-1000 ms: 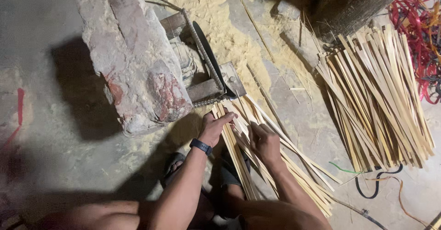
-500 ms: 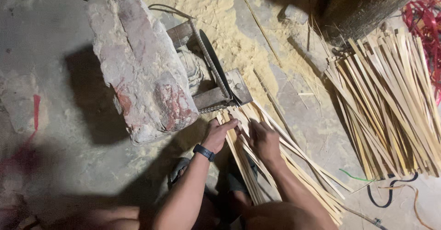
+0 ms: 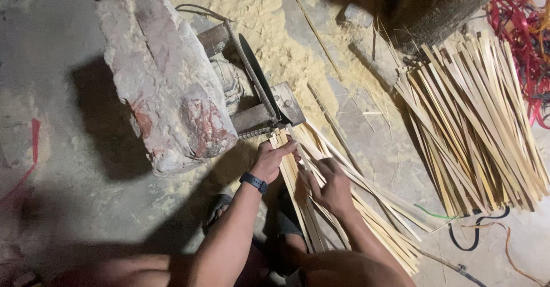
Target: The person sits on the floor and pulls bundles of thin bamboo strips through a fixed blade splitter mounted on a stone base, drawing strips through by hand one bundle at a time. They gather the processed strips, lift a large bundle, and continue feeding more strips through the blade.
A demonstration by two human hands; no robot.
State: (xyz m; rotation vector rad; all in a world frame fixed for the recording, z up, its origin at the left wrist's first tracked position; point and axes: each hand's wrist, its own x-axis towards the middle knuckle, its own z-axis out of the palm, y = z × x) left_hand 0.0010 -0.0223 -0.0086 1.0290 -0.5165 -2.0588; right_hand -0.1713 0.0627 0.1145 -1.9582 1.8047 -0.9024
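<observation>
Head view, looking down at a concrete floor (image 3: pixel 69 46) dusted with pale sawdust (image 3: pixel 269 12).

Left hand (image 3: pixel 274 158), dark wristband (image 3: pixel 253 182) at the wrist, is closed over the near ends of a bundle of pale, flat split-bamboo strips (image 3: pixel 344 207), thumb and fingers pinching one strip just below a small metal cutting rig (image 3: pixel 258 100). Right hand (image 3: pixel 331 186) lies on the same bundle just beside the left, fingers curled round a few strips, palm down.

The bundle lies on the floor, fanning from the rig's foot towards the lower right, over the person's knees.

The rig, with a dark curved blade and a ribbed steel bar, is weighed against a big rough block of grey stone with red patches (image 3: pixel 166 80).

Well apart at right: a larger heap of similar strips (image 3: pixel 481 120), red plastic strapping (image 3: pixel 524 34), black cable (image 3: pixel 475 241).
</observation>
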